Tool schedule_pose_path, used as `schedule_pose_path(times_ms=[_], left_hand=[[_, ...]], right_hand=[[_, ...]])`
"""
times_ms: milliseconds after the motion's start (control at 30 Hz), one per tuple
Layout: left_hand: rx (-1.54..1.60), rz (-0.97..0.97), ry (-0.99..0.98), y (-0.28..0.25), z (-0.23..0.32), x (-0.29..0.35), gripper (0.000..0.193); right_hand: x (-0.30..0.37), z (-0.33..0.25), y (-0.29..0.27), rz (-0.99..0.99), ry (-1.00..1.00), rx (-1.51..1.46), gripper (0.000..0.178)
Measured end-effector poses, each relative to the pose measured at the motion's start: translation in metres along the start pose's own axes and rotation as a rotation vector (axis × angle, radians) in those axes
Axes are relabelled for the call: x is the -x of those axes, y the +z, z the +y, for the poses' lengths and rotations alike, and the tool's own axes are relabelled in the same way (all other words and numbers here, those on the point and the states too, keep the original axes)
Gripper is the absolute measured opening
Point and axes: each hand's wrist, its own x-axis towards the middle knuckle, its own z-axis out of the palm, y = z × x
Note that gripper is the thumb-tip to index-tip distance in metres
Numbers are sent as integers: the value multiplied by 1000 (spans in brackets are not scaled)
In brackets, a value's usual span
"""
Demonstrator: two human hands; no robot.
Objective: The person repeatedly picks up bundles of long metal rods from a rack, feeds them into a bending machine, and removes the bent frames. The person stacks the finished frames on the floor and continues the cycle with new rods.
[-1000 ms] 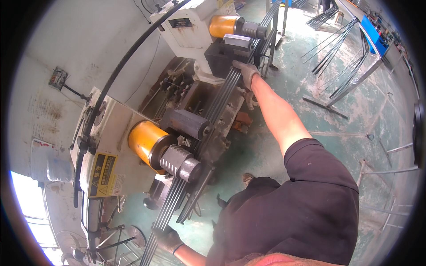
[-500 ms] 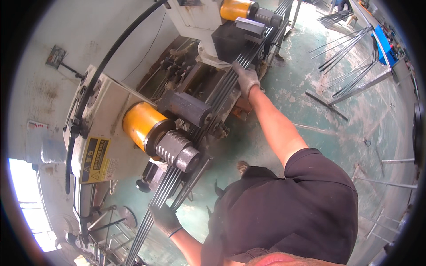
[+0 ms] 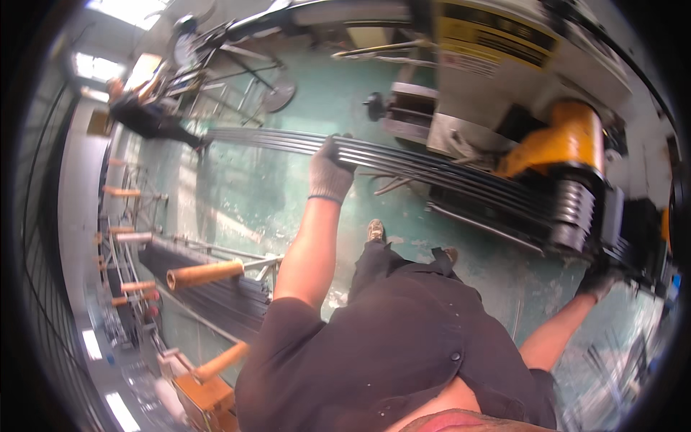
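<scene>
A bundle of long, thin dark metal rods (image 3: 425, 165) runs from the far left floor area into the machine at the right. My left hand (image 3: 331, 173), in a pale knit glove with dark fingers, is closed around the rods near their middle. At the far right, my right hand (image 3: 599, 279), also gloved, is closed at the same rods beside the machine; shade and blur partly hide its fingers. Between my hands, the rods pass by a ribbed metal cylinder (image 3: 572, 212) below a yellow cylinder (image 3: 579, 133).
The machine's pale housing (image 3: 497, 93) carries a yellow and black warning label. More dark bars (image 3: 205, 281) lie on a rack at the left, beside an orange-brown roller (image 3: 205, 274). Another person (image 3: 144, 115) stands at the far left. A brown box (image 3: 205, 396) is at lower left.
My view has swung left along the rods, so the machine now appears at the right. My left hand stays on the rods, and my right arm reaches out to the right edge.
</scene>
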Motion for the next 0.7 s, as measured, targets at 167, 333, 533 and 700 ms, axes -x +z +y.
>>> schedule_pose_path(times_ms=[167,333,533,700], left_hand=[[12,10,130,-36,100,-52,21],[38,-40,149,-88,240,-136,28],[41,104,335,-163,380,-211,18],[-110,47,365,-168,429,-228,20]], right_hand=[[105,-32,82,4,501,-576,66],[259,-78,126,-292,914,-901,62],[381,-133,105,-500,1141,-1027,58],[395,-144,76,-520,1188,-1047,54]])
